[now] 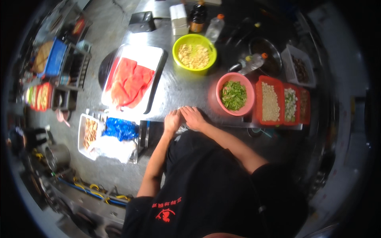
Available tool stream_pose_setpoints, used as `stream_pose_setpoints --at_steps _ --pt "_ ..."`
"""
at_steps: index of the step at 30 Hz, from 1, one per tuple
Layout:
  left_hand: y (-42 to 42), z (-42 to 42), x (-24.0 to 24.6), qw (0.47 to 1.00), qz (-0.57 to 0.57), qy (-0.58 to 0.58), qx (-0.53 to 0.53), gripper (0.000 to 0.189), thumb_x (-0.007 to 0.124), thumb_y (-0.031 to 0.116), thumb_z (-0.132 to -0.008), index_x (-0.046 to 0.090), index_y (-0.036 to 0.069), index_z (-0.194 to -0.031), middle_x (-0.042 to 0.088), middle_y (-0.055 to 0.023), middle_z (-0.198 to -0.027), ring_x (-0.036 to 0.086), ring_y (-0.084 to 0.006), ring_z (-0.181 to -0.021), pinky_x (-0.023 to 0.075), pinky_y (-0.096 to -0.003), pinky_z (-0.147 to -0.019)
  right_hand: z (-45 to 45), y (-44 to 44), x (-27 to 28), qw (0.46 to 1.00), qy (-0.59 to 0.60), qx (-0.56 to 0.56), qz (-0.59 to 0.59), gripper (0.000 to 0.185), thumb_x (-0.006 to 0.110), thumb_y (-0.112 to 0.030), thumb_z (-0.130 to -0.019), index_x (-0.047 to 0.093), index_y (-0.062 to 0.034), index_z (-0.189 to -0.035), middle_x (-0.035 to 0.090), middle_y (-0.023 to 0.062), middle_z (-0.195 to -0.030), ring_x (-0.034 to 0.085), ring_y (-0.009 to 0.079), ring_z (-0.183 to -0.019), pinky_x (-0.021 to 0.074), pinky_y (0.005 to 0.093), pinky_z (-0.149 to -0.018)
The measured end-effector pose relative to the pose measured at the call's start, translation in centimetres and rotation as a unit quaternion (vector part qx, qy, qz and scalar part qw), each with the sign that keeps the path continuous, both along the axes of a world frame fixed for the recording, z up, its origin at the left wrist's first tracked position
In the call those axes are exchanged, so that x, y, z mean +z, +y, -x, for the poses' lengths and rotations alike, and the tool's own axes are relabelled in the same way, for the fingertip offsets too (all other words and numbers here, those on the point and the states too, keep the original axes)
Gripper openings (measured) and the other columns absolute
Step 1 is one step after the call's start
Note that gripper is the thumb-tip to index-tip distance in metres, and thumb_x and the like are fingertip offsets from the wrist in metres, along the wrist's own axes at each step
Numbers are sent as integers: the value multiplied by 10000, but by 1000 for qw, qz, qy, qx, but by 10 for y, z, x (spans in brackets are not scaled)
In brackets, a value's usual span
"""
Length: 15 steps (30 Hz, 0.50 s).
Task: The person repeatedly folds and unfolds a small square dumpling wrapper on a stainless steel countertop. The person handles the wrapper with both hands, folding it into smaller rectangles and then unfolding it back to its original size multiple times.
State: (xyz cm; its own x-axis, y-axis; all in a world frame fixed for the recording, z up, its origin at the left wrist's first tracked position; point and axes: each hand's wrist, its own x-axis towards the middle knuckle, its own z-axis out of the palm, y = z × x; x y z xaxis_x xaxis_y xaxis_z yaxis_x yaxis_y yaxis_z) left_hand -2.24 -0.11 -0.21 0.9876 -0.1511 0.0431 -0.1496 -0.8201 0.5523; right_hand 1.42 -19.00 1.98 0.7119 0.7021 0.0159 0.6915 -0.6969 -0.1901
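Note:
My left hand (172,122) and my right hand (193,117) meet at the near edge of a steel worktable (193,89). Their fingertips touch or nearly touch, and I see no object in either. The left fingers are bunched too closely to make out; the right ones lie slightly spread on the edge. To the right of my hands is a pink bowl (250,98) of cut green vegetable pieces (234,95). Farther back sits a yellow-green bowl (195,67) with pale chopped pieces (193,56). On the left, a red cloth (129,84) lies on a white tray (153,53).
Red baskets (258,116) of chopped ingredients line the right edge. Behind them are a metal basin (279,59), a white basket (287,64) and a lying plastic bottle (253,64). More bottles (215,28) stand at the back. A blue plastic bag (121,128) lies lower left.

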Motion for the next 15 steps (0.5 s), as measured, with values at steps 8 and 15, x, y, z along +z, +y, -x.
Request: stream_pose_setpoints --at_steps 8,15 --pt "-2 5 8 984 -66 130 -107 516 772 239 -888 561 35 -1312 727 -254 -1119 749 -467 -994 615 -558 -826 -11 -8 7 970 233 15 70 381 742 -187 -926 699 -117 -1298 765 155 -1214 755 400 -1107 599 548 -903" --pt "-40 -10 19 968 0 218 -123 581 797 408 -898 585 122 -1357 787 -277 -986 740 -518 -974 581 -607 -831 -2 -25 16 961 254 -83 65 306 731 -260 -931 755 -87 -1183 817 168 -1073 791 373 -1047 620 539 -859"
